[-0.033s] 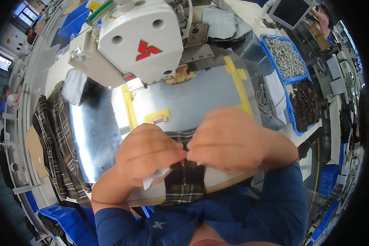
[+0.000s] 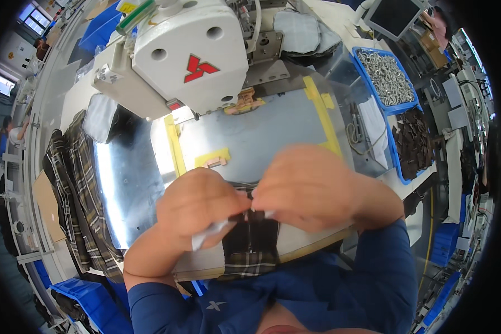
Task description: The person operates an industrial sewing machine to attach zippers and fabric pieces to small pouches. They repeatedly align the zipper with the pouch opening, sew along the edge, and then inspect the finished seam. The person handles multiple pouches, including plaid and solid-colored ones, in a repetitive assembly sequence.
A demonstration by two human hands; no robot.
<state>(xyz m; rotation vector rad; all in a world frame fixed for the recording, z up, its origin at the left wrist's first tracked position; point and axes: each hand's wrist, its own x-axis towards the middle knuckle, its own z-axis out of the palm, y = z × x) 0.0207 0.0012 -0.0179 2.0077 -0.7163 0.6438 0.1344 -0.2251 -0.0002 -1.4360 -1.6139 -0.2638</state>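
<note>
My left hand [image 2: 200, 203] and my right hand [image 2: 306, 189] are close together, fingertips pinched and almost touching. Between them is a tiny dark thing, mostly covered by the fingers and too small to name. Something white and thin [image 2: 209, 235], cloth or paper, pokes out below my left palm; a smaller white bit shows under the right fingers. Beneath both hands lies a dark plaid garment piece [image 2: 251, 259], hanging over the table's near edge. Just beyond sits a metal plate [image 2: 256, 139] edged with yellow tape, under the white sewing machine head [image 2: 192, 55].
Folded plaid garments [image 2: 75, 189] lie at the left. On the right, a blue tray [image 2: 387, 78] holds metal rings, and another blue tray [image 2: 413, 142] holds dark fabric tabs. A cord [image 2: 362, 142] and white cloth [image 2: 376, 128] lie beside them. A monitor [image 2: 395, 16] stands far right.
My fingertips have shifted very slightly. The white piece under my left palm has tilted a little and moved up. The garment piece and machine look the same.
</note>
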